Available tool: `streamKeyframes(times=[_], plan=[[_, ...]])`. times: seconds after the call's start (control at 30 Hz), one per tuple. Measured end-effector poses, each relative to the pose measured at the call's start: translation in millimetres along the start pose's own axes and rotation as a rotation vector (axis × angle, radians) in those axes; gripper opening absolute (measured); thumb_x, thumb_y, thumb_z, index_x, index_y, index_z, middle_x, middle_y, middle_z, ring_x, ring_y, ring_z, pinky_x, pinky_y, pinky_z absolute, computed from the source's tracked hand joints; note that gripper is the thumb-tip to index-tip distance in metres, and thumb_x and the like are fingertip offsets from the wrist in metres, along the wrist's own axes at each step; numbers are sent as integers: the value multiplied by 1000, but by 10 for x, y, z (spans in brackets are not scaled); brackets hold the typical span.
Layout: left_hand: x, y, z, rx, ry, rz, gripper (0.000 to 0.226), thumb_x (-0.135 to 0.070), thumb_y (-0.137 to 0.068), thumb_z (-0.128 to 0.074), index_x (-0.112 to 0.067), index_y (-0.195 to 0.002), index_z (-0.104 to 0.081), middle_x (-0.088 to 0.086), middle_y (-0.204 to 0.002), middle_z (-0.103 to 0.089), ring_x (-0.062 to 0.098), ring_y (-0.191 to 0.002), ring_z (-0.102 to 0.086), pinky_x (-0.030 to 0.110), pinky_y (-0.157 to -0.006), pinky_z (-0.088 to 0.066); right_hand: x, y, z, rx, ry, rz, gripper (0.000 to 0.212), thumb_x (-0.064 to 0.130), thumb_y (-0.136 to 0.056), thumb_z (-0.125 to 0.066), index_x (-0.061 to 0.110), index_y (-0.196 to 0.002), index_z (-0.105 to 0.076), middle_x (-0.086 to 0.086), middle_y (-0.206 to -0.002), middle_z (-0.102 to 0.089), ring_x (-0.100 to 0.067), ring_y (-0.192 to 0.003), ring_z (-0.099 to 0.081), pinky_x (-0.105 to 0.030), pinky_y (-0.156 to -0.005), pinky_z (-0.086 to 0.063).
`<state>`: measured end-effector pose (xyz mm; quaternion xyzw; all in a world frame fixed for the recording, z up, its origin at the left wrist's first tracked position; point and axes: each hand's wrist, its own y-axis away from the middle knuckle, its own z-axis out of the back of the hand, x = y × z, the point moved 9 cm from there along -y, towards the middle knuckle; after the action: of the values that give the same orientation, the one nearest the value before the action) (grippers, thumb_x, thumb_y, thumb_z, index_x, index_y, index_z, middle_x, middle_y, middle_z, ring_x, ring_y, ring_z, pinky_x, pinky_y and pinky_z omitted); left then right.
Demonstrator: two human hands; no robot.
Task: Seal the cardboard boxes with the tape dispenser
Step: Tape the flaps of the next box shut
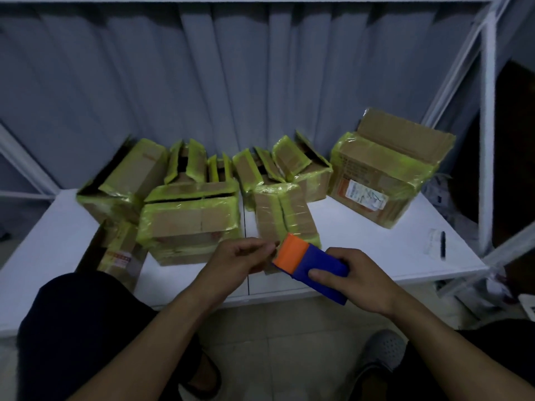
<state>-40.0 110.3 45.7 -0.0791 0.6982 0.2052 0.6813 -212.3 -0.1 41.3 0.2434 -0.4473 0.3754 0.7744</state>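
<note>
A blue tape dispenser with an orange front end is gripped in my right hand, just above the near edge of the white table. My left hand pinches something at the dispenser's orange end, fingers curled; the tape itself is too faint to see. Several cardboard boxes edged with yellow-green tape stand on the table. A small upright box is right behind the dispenser. A wide box with loose flaps sits to its left. A large open box stands at the right.
More taped boxes with raised flaps crowd the back and left. One narrow box leans at the table's left front. A black pen lies near the right edge. White shelf frames flank the table; a grey curtain hangs behind.
</note>
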Motion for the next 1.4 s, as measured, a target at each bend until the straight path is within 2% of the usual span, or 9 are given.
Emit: streamKeyframes(times=[0.13, 0.27, 0.47, 0.6, 0.8, 0.9, 1.17, 1.33, 1.4], plan=[[128, -26, 161, -56, 9, 46, 12, -24, -89, -69, -21, -95, -79, 0, -97, -77, 11, -91, -70, 24, -82, -56, -2, -20, -85, 15, -14, -7, 31, 53, -80, -72, 22, -82, -68, 4, -75, -71, -11, -64, -66, -22, -60, -48], [272, -46, 221, -72, -44, 96, 15, -26, -93, -66, -19, -100, -77, -1, -97, -77, 17, -90, -69, 33, -89, -55, -88, -50, -156, 37, 19, -34, 34, 54, -83, -75, 21, -86, -70, 2, -80, -72, -15, -69, -69, -29, -65, -52], [335, -34, 256, -94, -146, 78, 13, -31, -93, -67, -37, -101, -75, -26, -98, -73, -5, -91, -67, 13, -71, -54, -93, -104, -200, 55, 30, -54, 37, 58, -78, -73, 21, -79, -67, 5, -72, -67, -11, -62, -63, -21, -60, -46], [378, -46, 331, -140, -180, 66, 14, -27, -94, -66, -28, -102, -77, -15, -92, -75, 1, -81, -66, 13, -67, -51, -112, -124, -246, 69, 74, -67, 28, 49, -84, -75, 26, -76, -62, 16, -66, -64, -3, -57, -59, -14, -58, -42], [460, -127, 339, -200, -241, 43, 13, -21, -95, -66, -21, -94, -78, -14, -79, -74, -9, -67, -60, 5, -61, -44, -181, -169, -264, 57, 196, -109, 32, 60, -84, -70, 30, -77, -62, 22, -66, -64, -1, -58, -61, -12, -57, -43], [525, -185, 357, -207, -255, 50, 12, -20, -94, -66, -21, -96, -78, -15, -85, -73, -12, -69, -60, 5, -61, -42, -170, -182, -257, 56, 184, -119, 42, 69, -77, -67, 27, -79, -66, 16, -67, -67, -4, -58, -63, -13, -56, -43], [657, -258, 691, -333, -239, 127, 12, -22, -96, -63, -21, -97, -75, -13, -90, -71, -5, -72, -60, 7, -59, -42, -110, -189, -119, 108, 342, -145, 30, 62, -86, -68, 37, -74, -56, 39, -60, -57, 11, -62, -61, -6, -55, -41], [787, -327, 720, -374, -195, 158, 9, -23, -95, -65, -21, -96, -74, -15, -89, -70, -7, -75, -60, 9, -64, -42, -36, -250, -123, 134, 437, -116, 31, 67, -84, -66, 40, -77, -53, 25, -67, -60, 17, -68, -60, -6, -55, -40], [822, -330, 792, -414, -157, 171, 9, -23, -95, -66, -22, -96, -74, -12, -92, -71, 2, -83, -61, 16, -68, -43, -20, -279, -93, 130, 481, -113, 34, 70, -82, -67, 39, -76, -53, 22, -68, -59, 16, -67, -60, -6, -54, -39]])
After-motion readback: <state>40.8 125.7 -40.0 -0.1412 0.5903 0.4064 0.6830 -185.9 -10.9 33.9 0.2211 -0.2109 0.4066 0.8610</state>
